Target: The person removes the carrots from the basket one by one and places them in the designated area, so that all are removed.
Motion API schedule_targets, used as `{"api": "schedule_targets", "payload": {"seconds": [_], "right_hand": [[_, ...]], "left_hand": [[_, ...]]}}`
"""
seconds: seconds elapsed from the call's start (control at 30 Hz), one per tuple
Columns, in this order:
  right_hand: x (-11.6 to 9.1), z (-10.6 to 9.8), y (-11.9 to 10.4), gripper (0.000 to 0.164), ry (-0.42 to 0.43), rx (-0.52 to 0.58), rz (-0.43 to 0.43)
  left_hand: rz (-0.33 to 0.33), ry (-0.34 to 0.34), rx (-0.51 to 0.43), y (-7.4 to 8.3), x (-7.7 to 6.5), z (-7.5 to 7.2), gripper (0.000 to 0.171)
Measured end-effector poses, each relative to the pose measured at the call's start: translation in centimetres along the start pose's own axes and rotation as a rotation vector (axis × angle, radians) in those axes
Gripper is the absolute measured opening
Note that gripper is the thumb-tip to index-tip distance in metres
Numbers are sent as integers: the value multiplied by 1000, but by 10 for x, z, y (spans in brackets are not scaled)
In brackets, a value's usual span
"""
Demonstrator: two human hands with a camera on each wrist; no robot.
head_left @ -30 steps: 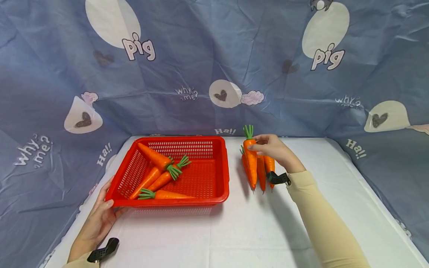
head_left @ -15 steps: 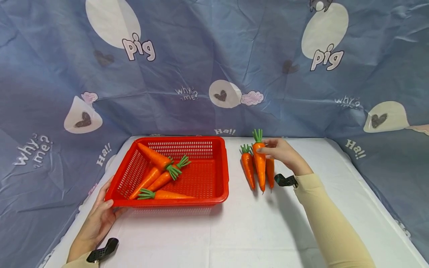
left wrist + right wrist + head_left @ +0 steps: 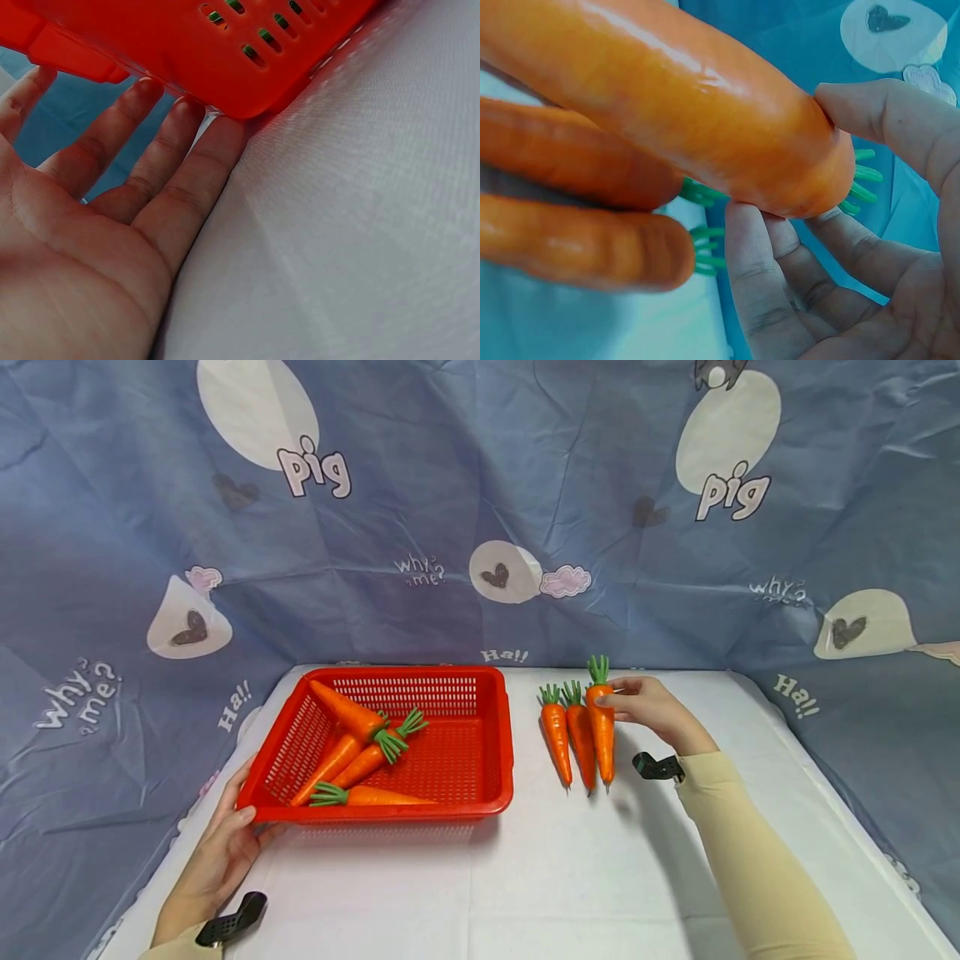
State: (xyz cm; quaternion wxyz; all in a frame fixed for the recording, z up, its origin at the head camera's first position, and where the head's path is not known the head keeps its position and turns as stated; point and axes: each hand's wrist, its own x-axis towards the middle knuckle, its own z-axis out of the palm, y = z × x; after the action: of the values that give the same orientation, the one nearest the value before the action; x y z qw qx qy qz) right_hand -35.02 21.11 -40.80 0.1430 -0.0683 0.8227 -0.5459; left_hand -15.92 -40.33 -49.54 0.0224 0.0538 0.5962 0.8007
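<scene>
An orange carrot (image 3: pixel 602 731) with green stalks is pinched near its top by my right hand (image 3: pixel 652 706), tip pointing toward me. In the right wrist view, the thumb lies on one side of this carrot (image 3: pixel 727 105) and fingertips on the other. Two more carrots lie just left of it, a middle one (image 3: pixel 581 739) and a left one (image 3: pixel 557 743). My left hand (image 3: pixel 221 852) holds the near left corner of a red basket (image 3: pixel 390 812), thumb on the rim. In the left wrist view, fingertips (image 3: pixel 225 135) meet the basket's underside edge.
Several carrots (image 3: pixel 345 710) lie in the left part of the basket. White cloth (image 3: pixel 555 877) covers the table, and a blue printed curtain (image 3: pixel 420 510) rises behind and at both sides.
My right hand has moved right with the carrot, from over the left carrot, past the middle one, to the right end of the row. The left hand and basket stay put.
</scene>
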Motion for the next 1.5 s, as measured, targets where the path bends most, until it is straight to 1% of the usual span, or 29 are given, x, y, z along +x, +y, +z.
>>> {"api": "schedule_targets", "payload": {"seconds": [0.2, 0.33, 0.6, 0.77, 0.93, 1.03, 1.17, 1.33, 1.5], "right_hand": [[-3, -10, 9, 61, -22, 23, 0], [-4, -16, 16, 65, -15, 24, 23], [-10, -32, 26, 68, 3, 35, 64], [-13, -39, 31, 70, 6, 29, 84], [-14, -43, 39, 68, 6, 30, 97], [-13, -43, 44, 65, 4, 50, 110], [-10, -43, 52, 63, -9, 49, 130], [-5, -42, 59, 63, -20, 8, 164], [-1, -41, 60, 64, -20, -31, 183]], "left_hand": [[-2, 19, -4, -1, 0, 0, 67], [2, 26, -1, -1, 1, 0, 67], [4, 17, 12, -1, 0, 1, 67], [-3, 30, 21, 0, 1, 1, 67], [-7, 22, 7, 0, 0, 2, 68], [7, 15, -3, -1, 0, 2, 67], [29, 0, -7, -2, 0, 1, 66], [28, 1, 7, -3, -1, 2, 65], [28, 6, 9, -2, 0, 2, 65]]}}
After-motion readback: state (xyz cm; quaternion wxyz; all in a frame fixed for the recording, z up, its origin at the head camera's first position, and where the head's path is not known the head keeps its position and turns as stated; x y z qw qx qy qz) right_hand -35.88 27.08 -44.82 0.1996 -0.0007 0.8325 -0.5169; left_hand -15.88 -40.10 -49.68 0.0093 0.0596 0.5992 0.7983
